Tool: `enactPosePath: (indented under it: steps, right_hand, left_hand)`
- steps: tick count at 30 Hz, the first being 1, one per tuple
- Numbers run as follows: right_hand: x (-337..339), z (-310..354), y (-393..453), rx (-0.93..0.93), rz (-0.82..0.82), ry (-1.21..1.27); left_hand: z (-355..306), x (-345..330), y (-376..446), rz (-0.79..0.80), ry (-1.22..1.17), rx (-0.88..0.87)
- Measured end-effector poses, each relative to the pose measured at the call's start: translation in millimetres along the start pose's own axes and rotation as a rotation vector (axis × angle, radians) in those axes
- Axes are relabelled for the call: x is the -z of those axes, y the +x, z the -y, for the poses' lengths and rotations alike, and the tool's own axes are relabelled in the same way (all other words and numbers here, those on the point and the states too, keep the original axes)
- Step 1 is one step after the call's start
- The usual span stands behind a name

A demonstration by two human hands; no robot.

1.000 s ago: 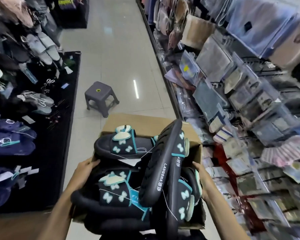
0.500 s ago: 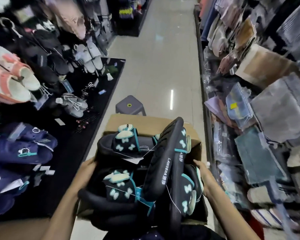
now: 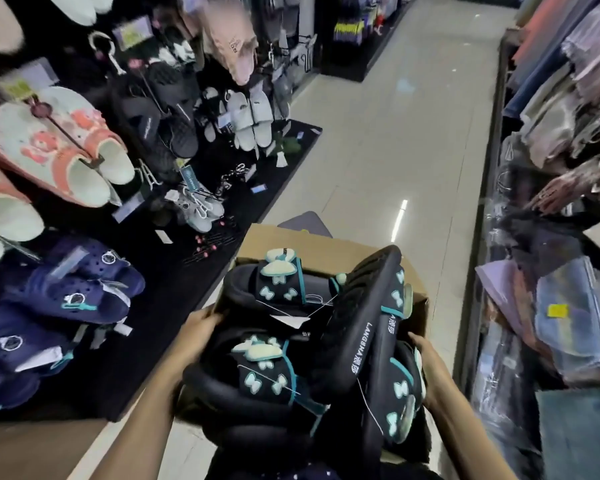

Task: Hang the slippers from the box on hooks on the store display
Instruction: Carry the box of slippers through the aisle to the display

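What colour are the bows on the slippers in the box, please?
Pale mint-teal bows on black slippers, clearest in the head view.

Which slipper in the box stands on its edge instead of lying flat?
The black slipper on the box's right side, with white LANGSHA lettering along its sole edge. It stands on its side, ribbed sole showing, while the bow-trimmed slippers beside it lie strap-up.

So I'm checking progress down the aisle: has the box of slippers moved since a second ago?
Yes. The box has moved forward along the aisle: it now covers most of the grey stool, which earlier stood clear ahead.
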State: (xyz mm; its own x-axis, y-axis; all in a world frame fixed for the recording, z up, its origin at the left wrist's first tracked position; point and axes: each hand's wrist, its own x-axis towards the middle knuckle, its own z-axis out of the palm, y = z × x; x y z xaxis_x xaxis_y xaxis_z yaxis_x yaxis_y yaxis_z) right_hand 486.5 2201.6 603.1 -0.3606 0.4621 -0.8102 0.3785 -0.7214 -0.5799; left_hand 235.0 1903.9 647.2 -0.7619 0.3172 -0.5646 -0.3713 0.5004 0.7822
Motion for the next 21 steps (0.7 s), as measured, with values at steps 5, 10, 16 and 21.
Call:
enactPosePath:
  steps: [5,10,16,21]
  right_hand:
    - [-43.9,53.7,20.5,0.017,0.004,0.033]
    - [-99.9,95.7,57.1,-0.016,-0.013,0.042]
    - [-178.4,141.2,98.2,-0.008,0.007,-0.029]
    - [-237.9,173.1,131.5,-0.028,0.067,-0.127]
  left_hand:
    - [-30.9,10.4,73.1,0.007,0.027,0.002]
    - [-55.4,44.1,154.3,0.033,0.036,0.009]
    - [-81.1,84.2,209.3,-0.033,-0.067,0.034]
    - [-81.6,117.5,227.0,-0.162,-0.172,0.058]
